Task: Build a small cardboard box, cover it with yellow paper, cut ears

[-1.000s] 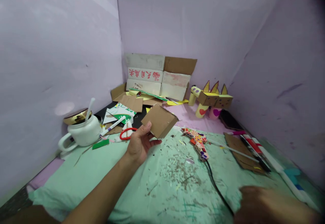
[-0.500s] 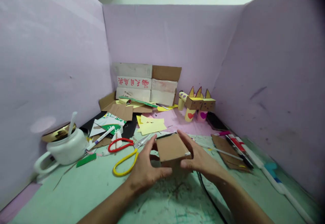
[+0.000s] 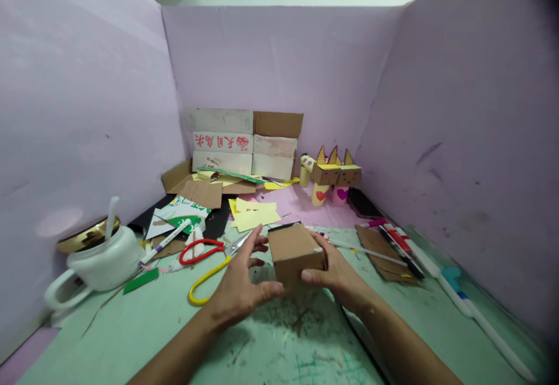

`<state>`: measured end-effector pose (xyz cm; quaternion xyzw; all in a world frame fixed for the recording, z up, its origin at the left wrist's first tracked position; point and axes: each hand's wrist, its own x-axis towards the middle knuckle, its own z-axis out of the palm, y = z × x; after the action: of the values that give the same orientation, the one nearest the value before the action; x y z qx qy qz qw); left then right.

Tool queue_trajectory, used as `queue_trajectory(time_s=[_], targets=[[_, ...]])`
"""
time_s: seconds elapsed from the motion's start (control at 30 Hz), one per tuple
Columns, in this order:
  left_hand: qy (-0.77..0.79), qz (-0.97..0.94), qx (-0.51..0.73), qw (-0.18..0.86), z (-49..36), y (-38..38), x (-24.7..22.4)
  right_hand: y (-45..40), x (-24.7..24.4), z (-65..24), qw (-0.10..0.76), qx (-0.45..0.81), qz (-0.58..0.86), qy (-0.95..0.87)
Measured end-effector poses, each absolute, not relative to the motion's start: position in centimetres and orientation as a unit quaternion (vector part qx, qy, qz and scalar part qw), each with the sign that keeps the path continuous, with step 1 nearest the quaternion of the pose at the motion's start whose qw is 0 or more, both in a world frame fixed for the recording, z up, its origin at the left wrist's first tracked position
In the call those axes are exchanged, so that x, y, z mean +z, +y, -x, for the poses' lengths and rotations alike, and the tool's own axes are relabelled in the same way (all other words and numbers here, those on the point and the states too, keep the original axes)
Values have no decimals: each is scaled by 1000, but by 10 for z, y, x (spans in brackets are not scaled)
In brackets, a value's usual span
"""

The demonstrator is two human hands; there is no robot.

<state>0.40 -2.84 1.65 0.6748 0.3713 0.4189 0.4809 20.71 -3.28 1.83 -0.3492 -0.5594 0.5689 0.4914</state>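
A small brown cardboard box (image 3: 293, 246) is in the middle of the head view, low over the green tabletop, its top and front faces showing. My right hand (image 3: 335, 268) grips its right side, thumb on the front face and fingers behind. My left hand (image 3: 244, 280) is at the box's left, fingers apart and curved toward it, with a gap between palm and box. Just left of that hand lie scissors (image 3: 208, 279) with one red and one yellow handle, blades partly behind the fingers.
A white mug (image 3: 105, 260) stands at left near a marker (image 3: 168, 242) and a green scrap (image 3: 140, 281). Yellow paper (image 3: 255, 217) and cardboard (image 3: 201, 193) lie behind. Cardboard-headed figures (image 3: 334, 175) stand back right, near a phone (image 3: 363, 203). Pens (image 3: 399, 244) lie right; purple panels (image 3: 279, 59) enclose the table.
My left hand has opened away from the box's left side. The box has turned slightly in my right hand, showing more of its front. The whole view has shifted a little.
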Motion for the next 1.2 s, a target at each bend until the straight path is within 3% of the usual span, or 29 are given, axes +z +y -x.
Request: queue_trajectory(time_s=[0.2, 0.27, 0.37, 0.47, 0.67, 1.2], targets=[[375, -654, 401, 520, -5, -26, 17, -27, 2, -202, 491, 528, 375, -582], [396, -632, 417, 519, -8, -24, 14, -26, -2, -204, 540, 427, 412, -597], [441, -609, 437, 494, -10, -20, 6, -26, -3, -210, 630, 180, 418, -629], [450, -632, 422, 470, -11, -17, -2, -28, 1, -215, 630, 35, 330, -702], [437, -646, 420, 464, -13, -15, -9, -31, 4, -212, 634, -9, 270, -725], [474, -670, 385, 421, -15, -20, 5, -34, -2, -216, 642, -30, 443, -625]])
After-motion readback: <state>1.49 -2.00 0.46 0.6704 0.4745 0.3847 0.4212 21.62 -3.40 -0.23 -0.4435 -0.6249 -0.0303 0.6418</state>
